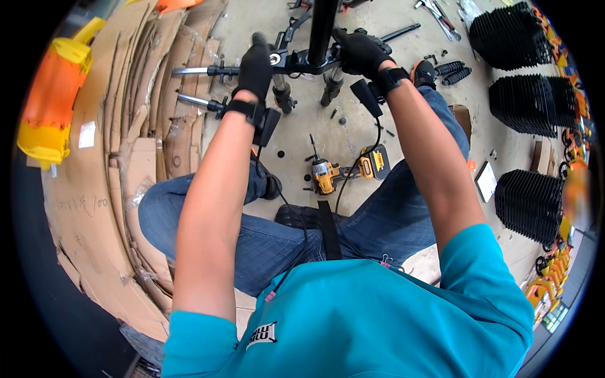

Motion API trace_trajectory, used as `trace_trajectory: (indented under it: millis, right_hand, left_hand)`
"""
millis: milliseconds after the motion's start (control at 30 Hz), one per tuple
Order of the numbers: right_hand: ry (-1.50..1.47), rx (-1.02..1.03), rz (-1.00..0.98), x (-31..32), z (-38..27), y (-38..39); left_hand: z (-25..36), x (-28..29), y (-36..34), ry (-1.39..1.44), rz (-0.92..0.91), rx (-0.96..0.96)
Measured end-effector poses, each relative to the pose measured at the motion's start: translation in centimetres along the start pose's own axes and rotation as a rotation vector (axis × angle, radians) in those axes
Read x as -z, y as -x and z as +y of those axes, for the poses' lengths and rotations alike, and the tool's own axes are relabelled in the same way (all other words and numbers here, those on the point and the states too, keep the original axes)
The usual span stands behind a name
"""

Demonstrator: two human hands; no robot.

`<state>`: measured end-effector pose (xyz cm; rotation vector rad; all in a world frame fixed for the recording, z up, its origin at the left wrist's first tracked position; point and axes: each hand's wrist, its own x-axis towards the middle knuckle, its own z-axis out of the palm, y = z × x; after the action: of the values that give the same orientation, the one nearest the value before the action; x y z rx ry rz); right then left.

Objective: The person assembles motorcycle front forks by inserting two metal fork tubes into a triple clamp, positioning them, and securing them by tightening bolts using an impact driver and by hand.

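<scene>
In front of me a black metal fork assembly (305, 61) stands over the floor, with a thick black tube (324, 28) rising from its middle and two grey legs pointing down. My left hand (255, 70), in a black glove, is closed on its left side. Gloved as well, my right hand (361, 53) grips the right side, its fingers partly hidden. Two silver rods (191, 70) with black ends stick out beyond the left hand. A black bar (401, 32) extends past the right hand. Between my knees lies a yellow-and-black cordless drill (324, 176) with a bit fitted.
Stacked flattened cardboard (135, 170) fills the left, with an orange-and-yellow plastic part (53, 101) on it. Black ribbed stacks (528, 195) line the right. Two black coil shocks (452, 72), hand tools (438, 17) and small loose parts (342, 121) lie on the floor. Cables hang from my wrists.
</scene>
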<state>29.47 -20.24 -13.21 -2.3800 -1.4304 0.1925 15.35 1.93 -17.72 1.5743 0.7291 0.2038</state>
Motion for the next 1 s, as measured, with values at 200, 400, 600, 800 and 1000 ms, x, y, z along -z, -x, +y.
trace_trajectory:
  millis: [200,400,600,800,1000]
  right_hand:
    - [-0.421,-0.057,0.132,-1.4,3.1,0.8]
    - [-0.194,0.034,0.079,-2.0,2.2,0.1]
    - [-0.036,0.115,0.178,-2.7,-1.5,1.8]
    - [-0.246,0.067,0.046,-2.1,-8.6,3.6]
    - [-1.171,-0.017,0.027,-4.9,-10.0,4.4]
  left_hand:
    - [4.9,-0.1,7.8,-0.032,-0.215,-0.157]
    - [5.4,-1.0,8.3,-0.23,-0.224,-0.381]
    - [5.3,-2.6,8.4,-0.312,-0.026,-0.272]
    - [3.1,1.8,11.5,0.078,-0.023,-0.063]
    - [2.7,6.1,11.3,0.558,-0.136,0.061]
